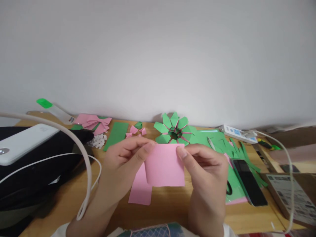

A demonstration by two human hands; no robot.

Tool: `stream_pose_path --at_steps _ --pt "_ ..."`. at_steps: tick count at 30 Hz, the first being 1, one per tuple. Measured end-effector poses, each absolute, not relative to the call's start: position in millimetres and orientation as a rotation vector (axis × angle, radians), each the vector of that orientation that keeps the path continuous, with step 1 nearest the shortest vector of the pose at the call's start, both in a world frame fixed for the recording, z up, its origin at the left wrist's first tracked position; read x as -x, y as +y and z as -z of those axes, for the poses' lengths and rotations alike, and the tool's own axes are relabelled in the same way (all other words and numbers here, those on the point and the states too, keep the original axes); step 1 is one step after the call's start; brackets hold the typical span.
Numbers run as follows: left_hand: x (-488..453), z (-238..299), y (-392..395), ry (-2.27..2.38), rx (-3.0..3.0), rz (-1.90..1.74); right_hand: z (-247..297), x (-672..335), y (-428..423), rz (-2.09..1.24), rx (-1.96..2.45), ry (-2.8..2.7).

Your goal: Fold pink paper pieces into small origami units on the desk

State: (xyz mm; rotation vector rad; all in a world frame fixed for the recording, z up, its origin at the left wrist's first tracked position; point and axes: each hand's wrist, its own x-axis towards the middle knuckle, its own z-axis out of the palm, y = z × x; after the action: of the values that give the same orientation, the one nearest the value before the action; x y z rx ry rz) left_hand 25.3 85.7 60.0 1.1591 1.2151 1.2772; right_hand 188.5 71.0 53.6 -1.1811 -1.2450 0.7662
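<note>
Both my hands hold a pink paper sheet (165,166) above the wooden table (170,204). My left hand (124,161) pinches its upper left corner, thumb on top. My right hand (206,168) pinches its upper right corner. The sheet's lower left edge curls under. A second pink sheet (140,191) lies flat on the table beneath it. Just behind my hands sits a green folded paper ring (174,130) with pink showing between its segments.
Small pink and green folded pieces (135,129), a green strip (116,135) and a pink folded shape (93,122) lie at the back left. Green sheets and cut strips (234,148), a pen, a phone (249,181) and a power strip (235,133) are right. A black bag with white device (24,141) and cables is left.
</note>
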Motion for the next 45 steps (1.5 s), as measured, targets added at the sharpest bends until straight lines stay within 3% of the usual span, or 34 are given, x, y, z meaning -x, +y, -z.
stream_pose_path --at_steps 9,16,22,34,39,45 --pt "-24.1 -47.5 89.8 1.047 -0.994 -1.288 -48.7 -189.8 72.2 -0.674 1.143 -1.279" --pt "-31.2 -59.4 84.8 1.062 -1.029 -1.082 -55.0 -191.7 72.4 -0.571 1.157 -1.303" --pt "-26.4 -67.0 85.7 1.132 -1.093 -1.155 -58.4 -201.8 73.3 -0.709 1.06 -1.513" --pt "-24.8 -66.7 90.5 1.263 -1.079 -1.386 -57.8 -198.5 73.6 -0.81 1.053 -1.396" --pt "-23.7 -59.6 94.1 1.085 -1.044 -1.309 -56.9 -192.8 72.2 -0.704 1.105 -1.259" --pt "-27.3 -59.4 91.2 1.215 -1.013 -1.419 -56.4 -196.3 72.8 -0.612 1.044 -1.364"
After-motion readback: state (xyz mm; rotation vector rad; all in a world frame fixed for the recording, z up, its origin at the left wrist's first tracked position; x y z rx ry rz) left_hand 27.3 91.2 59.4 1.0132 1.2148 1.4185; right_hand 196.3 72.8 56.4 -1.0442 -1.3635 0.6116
